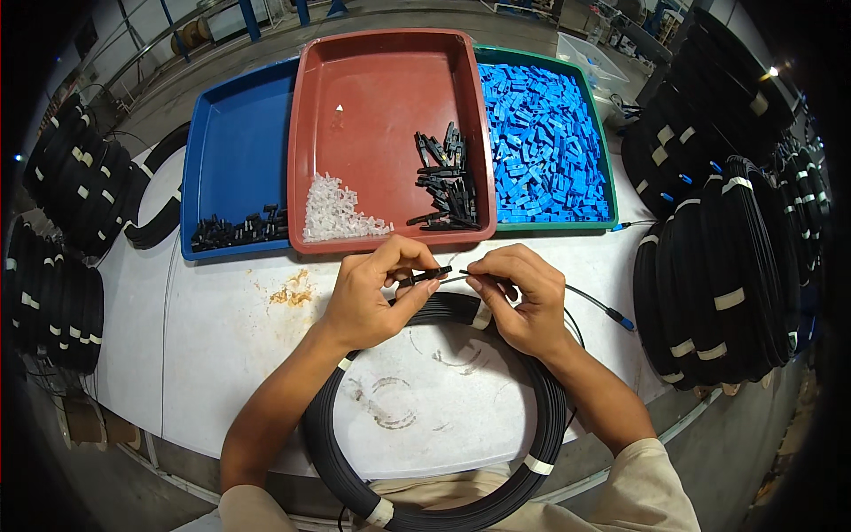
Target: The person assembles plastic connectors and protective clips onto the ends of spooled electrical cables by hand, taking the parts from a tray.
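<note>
Nearest the person, a black cable coil (550, 417) bound with white tape bands lay flat on the white bench (204, 355), its near arc hanging past the bench edge toward the lap. Above the coil's far arc, the left hand (372, 297) pinched a small black connector sleeve (425, 276) between thumb and fingers. The right hand (519, 297) gripped the thin cable end (465, 274), its tip just beside the sleeve's mouth, touching or nearly so; couldn't tell if it was in yet. The coil's other lead ran right across the bench to a blue-tipped connector (620, 317), already fitted by the look of it. So judged: one end done, this end at the sleeve step, remaining parts not on.

Brownish stain (292, 291) on the bench left of the hands.

Behind the hands, three trays sat side by side. Blue tray (235, 133) at left, a short row of small black parts (238, 230) along its near wall. Red tray (381, 80) in the middle, overlapping the blue one's edge: a heap of clear plastic pieces (337, 213) at near left, a loose pile of black sleeves (446, 182) at right. Green tray (605, 160) at right, full of blue plastic housings (541, 142).

Stacks of finished black coils with white tape bands stood on the right (718, 266) and left (62, 230). No readable labels or signs; tape bands plain white.
</note>
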Demonstrator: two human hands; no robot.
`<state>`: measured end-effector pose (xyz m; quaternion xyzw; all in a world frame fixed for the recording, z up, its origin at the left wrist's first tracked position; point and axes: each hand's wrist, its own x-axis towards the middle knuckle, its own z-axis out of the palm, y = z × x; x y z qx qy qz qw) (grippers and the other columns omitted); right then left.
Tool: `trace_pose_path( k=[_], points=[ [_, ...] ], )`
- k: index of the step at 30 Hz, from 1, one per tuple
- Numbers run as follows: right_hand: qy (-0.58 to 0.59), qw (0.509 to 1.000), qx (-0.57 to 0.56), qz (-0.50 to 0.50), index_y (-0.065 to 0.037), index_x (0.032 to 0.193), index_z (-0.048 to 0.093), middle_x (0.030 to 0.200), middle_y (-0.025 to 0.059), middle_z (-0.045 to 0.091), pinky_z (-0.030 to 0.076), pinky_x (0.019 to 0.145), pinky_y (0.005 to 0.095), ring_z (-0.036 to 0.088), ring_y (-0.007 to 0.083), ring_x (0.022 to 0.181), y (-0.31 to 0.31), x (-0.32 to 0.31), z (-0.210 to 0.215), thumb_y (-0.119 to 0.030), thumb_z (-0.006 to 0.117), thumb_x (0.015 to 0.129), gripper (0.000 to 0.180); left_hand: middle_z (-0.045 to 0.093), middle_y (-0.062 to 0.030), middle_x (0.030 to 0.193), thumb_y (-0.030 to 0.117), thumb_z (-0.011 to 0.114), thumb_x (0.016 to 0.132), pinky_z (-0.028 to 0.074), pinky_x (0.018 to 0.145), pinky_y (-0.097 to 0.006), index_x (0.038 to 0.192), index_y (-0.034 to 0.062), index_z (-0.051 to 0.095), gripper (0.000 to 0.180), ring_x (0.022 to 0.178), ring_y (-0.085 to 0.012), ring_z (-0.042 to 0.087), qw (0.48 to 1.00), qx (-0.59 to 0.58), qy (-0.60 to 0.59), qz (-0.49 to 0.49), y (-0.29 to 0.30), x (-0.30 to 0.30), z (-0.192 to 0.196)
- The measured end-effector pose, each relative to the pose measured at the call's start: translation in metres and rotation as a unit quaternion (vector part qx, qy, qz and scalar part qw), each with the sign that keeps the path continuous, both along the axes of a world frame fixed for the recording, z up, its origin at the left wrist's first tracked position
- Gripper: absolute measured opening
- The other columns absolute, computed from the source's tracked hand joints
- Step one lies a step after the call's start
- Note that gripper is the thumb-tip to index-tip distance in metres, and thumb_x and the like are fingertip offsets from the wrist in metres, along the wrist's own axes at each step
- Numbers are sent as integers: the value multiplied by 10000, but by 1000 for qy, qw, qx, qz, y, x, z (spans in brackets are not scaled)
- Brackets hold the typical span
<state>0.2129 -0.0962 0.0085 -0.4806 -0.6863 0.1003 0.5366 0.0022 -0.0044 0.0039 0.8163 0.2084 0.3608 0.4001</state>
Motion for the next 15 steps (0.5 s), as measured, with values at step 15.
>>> trace_pose_path(
  k=[15],
  points=[
    [-28,999,4,15,-34,971,759,882,70,694,499,519,249,620,111,634,-1,0,-4,13,798,817,166,764,-120,988,62,762,876,586,778,-295,1085,-15,683,237,913,-201,766,999,-11,-28,-21,-2,2,4]
  ],
)
